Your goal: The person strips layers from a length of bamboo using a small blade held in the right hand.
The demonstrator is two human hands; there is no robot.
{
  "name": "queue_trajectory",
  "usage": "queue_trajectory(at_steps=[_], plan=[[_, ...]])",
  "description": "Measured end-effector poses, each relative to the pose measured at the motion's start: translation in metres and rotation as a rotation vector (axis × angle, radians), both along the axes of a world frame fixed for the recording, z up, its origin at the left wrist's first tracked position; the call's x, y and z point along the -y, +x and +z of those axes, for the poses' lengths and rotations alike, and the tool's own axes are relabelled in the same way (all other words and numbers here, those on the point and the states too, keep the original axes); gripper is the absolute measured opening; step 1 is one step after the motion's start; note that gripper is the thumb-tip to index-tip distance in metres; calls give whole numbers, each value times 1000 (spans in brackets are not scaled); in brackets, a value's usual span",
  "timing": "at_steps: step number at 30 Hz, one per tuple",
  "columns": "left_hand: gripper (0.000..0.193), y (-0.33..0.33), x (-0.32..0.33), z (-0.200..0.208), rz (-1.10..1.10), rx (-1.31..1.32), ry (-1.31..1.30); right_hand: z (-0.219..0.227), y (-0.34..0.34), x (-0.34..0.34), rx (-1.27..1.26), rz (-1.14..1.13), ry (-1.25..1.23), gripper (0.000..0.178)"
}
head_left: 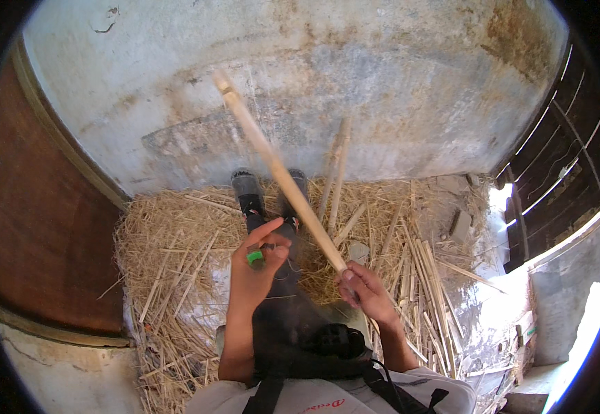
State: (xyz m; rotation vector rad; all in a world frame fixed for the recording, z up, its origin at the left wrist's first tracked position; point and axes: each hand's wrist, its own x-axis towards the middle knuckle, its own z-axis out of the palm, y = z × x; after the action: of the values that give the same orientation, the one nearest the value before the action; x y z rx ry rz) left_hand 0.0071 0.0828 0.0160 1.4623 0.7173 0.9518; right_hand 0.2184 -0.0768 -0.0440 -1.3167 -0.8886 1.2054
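A long pale bamboo pole (290, 185) slants up and to the left, away from me. Its lower end is gripped in my right hand (367, 293), fingers wrapped round it. The far end is slightly blurred against the wall. To the left of the pole, my left hand (250, 274) has its index finger extended and the other fingers curled. In that hand sits a small object with a bright green part (254, 256) and a dark part; its kind cannot be made out. My left hand is apart from the pole.
Straw and split strips (176, 276) cover the floor round my shoes (248, 190). Two poles (336, 172) lean on the stained wall (383, 90). More split strips (431, 297) lie at right. A brown door panel (58, 207) stands left, dark boards (555, 159) right.
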Motion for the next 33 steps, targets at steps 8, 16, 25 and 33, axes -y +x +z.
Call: queue_trajectory(at_steps=[8, 16, 25, 33], plan=[[32, 34, 13, -1, -37, 82, -115, 2, -1, 0, 1, 210, 77, 29], [41, 35, 17, -17, 44, 63, 210, 9, -17, -8, -11, 30, 57, 31], [24, 6, 30, -18, -300, -185, 95, 33, -16, -9, -189, -43, 68, 36], [28, 7, 33, -7, -355, -128, -37, 28, -14, -4, -213, -1, 48, 35]])
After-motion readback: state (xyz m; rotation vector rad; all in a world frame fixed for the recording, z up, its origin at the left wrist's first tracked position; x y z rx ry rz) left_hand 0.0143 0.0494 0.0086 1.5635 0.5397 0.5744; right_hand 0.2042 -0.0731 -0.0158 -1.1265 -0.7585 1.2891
